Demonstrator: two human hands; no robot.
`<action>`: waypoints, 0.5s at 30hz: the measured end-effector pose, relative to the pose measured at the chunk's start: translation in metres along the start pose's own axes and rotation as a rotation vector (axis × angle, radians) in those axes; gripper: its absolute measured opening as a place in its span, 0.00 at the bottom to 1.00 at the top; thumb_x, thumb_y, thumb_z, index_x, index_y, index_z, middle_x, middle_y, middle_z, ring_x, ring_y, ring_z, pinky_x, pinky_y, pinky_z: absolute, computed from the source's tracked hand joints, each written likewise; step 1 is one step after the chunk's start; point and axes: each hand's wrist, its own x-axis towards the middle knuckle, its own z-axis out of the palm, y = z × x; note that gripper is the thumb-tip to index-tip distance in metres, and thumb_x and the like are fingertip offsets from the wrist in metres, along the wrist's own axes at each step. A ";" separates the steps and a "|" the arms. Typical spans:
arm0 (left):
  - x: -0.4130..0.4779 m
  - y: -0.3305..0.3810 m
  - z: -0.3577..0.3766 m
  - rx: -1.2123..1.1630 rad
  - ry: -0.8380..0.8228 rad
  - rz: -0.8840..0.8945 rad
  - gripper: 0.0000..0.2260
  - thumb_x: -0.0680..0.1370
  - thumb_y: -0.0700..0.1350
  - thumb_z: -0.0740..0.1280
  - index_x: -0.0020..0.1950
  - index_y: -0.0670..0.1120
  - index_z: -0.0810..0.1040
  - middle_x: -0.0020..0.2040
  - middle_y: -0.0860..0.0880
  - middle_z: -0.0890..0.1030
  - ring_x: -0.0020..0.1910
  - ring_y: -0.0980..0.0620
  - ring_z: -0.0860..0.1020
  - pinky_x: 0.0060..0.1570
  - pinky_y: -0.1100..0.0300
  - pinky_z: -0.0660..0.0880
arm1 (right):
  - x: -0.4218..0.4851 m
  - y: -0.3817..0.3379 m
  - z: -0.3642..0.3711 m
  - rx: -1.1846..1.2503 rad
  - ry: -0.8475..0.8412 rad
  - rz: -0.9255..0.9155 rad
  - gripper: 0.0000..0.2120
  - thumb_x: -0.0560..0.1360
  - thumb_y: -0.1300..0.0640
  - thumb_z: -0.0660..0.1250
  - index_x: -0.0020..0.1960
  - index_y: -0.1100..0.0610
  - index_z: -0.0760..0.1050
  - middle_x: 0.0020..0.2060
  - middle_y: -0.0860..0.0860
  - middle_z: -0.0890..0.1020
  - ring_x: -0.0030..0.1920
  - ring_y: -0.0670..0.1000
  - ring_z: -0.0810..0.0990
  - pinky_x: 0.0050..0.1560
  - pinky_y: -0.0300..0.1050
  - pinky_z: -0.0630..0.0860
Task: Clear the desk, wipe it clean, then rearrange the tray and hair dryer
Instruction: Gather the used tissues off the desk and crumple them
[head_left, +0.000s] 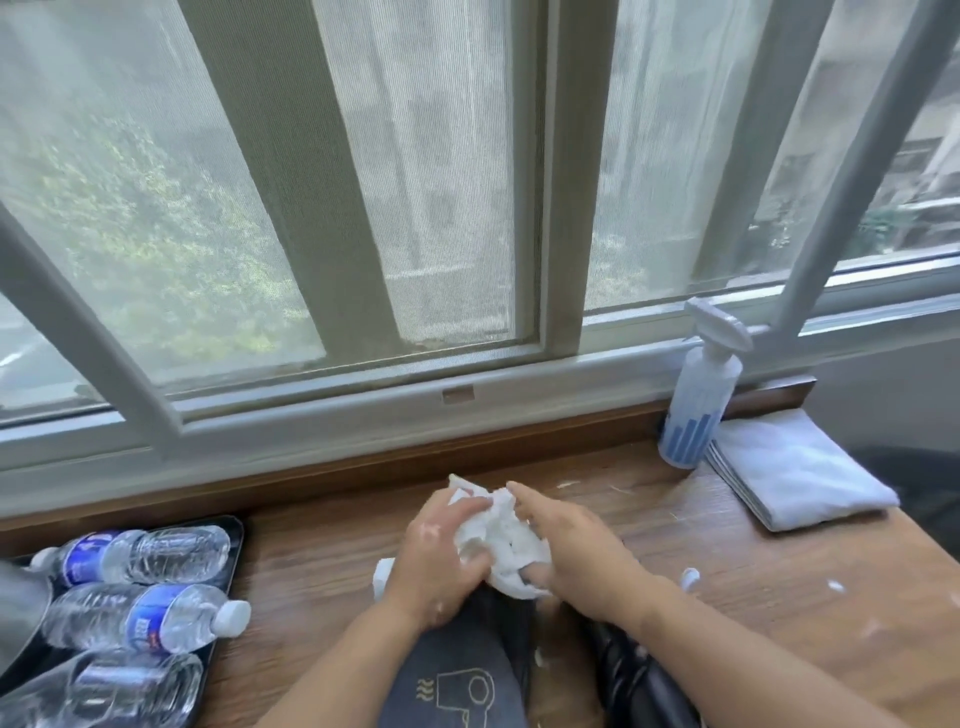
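Both hands meet over the middle of the wooden desk (649, 525), bunching a crumpled white tissue wad (501, 545). My left hand (439, 556) clutches its left side and my right hand (574, 551) its right side. Just below them lies a dark grey hair dryer bag (457, 680) printed with a dryer icon, and a black object (623, 670) rests beside it. A black tray (234, 535) at the lower left carries three plastic water bottles (150, 613) lying on their sides. Small white paper scraps (691, 577) dot the desk on the right.
A white spray bottle (698, 400) stands at the back right by the window sill. A folded white cloth (795, 473) lies to its right, near the desk's right edge. The window frame runs along the whole back edge.
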 end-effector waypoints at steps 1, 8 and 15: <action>-0.001 0.005 -0.007 -0.036 0.028 0.030 0.23 0.68 0.45 0.69 0.64 0.54 0.81 0.57 0.64 0.73 0.58 0.67 0.73 0.55 0.77 0.66 | -0.002 -0.003 -0.004 0.050 0.043 -0.017 0.43 0.71 0.53 0.73 0.80 0.41 0.55 0.69 0.41 0.73 0.66 0.45 0.73 0.68 0.46 0.70; -0.042 0.041 -0.035 -0.182 -0.011 0.104 0.32 0.62 0.65 0.77 0.65 0.66 0.73 0.64 0.66 0.73 0.66 0.67 0.71 0.59 0.76 0.67 | -0.046 -0.039 -0.011 0.247 0.181 -0.142 0.42 0.71 0.49 0.78 0.74 0.28 0.57 0.70 0.29 0.65 0.61 0.39 0.74 0.61 0.33 0.71; -0.093 0.052 -0.020 -0.208 -0.115 0.180 0.31 0.62 0.64 0.76 0.63 0.68 0.71 0.65 0.66 0.73 0.66 0.70 0.69 0.60 0.78 0.64 | -0.133 -0.059 0.018 0.284 0.233 -0.057 0.44 0.65 0.52 0.81 0.76 0.38 0.65 0.72 0.32 0.64 0.70 0.36 0.67 0.66 0.28 0.63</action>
